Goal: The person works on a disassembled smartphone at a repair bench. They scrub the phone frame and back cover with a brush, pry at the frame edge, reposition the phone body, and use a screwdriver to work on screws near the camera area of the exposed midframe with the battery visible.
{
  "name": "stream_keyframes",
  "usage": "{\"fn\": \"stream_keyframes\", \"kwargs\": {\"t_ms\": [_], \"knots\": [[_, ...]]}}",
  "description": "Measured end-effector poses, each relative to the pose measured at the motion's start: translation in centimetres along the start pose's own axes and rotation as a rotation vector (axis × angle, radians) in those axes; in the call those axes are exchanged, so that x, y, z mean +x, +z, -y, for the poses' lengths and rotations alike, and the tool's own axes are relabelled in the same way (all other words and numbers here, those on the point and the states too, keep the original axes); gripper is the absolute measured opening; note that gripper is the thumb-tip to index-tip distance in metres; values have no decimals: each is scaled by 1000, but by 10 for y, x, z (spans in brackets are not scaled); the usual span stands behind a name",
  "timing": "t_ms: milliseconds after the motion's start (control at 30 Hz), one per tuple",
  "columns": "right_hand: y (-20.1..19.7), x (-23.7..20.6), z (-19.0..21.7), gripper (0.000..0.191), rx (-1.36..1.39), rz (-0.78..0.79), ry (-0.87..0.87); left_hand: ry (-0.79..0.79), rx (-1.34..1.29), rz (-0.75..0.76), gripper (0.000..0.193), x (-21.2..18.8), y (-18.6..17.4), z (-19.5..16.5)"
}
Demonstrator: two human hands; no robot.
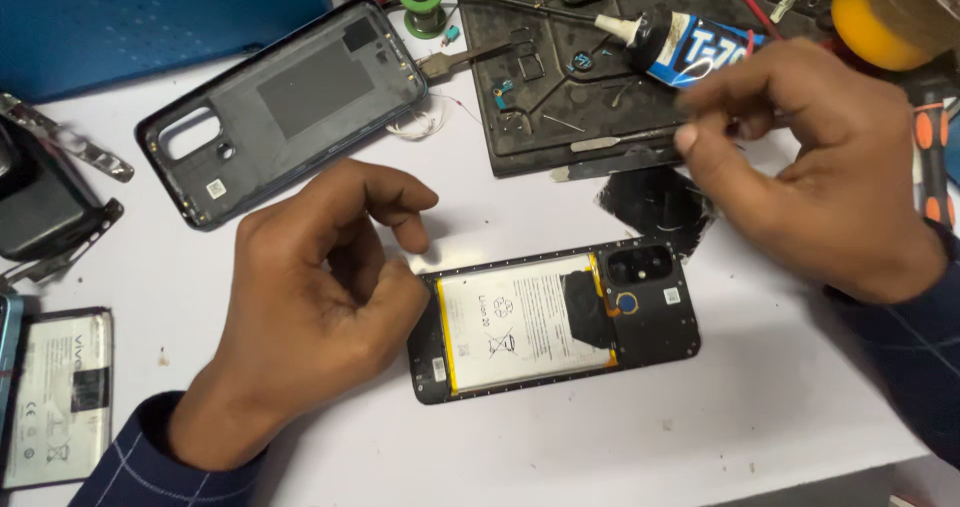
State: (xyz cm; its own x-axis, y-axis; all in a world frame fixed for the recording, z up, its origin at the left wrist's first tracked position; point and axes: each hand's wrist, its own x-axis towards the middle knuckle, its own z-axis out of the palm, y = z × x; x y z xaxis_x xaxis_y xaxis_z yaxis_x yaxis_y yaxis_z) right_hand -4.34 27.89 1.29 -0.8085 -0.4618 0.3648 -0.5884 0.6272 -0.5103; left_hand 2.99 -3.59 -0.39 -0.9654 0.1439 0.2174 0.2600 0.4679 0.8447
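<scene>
An open phone (655, 339) lies face down on the white table, its back removed, showing a white battery (520, 322) and a black camera block. My left hand (310, 307) is curled at the phone's left end, with the thumb on its corner. My right hand (810, 157) hovers above the phone's right end. Its thumb and forefinger are pinched at the upper edge of a glossy black film (655, 202), which hangs just past the phone's top edge.
The removed back cover (290, 97) lies at upper left. A black work mat (560, 77) holds small parts, metal pry tools, a glue tube (690, 47) and solder spools. A spare battery (60, 397) and another device sit at the left edge.
</scene>
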Motion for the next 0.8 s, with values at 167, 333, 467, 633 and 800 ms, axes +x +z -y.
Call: {"fn": "stream_keyframes", "kwargs": {"t_ms": [167, 333, 467, 633, 800], "knots": [[-4, 1, -7, 15, -134, 117, -84, 42, 2, -6, 38, -1, -4, -1], [-4, 3, -13, 25, -302, 156, -86, 33, -8, 43, 39, -1, -6, -3], [-3, 1, -8, 38, -453, 219, 23, 76, 15, 69, 39, -1, -2, -8], [-2, -1, -2, 46, -616, 281, 18, 21, 15, 48, 33, 2, -1, -8], [-8, -3, -11, 40, -597, 337, 45, 36, -2, 14, 26, 0, 0, -5]]}}
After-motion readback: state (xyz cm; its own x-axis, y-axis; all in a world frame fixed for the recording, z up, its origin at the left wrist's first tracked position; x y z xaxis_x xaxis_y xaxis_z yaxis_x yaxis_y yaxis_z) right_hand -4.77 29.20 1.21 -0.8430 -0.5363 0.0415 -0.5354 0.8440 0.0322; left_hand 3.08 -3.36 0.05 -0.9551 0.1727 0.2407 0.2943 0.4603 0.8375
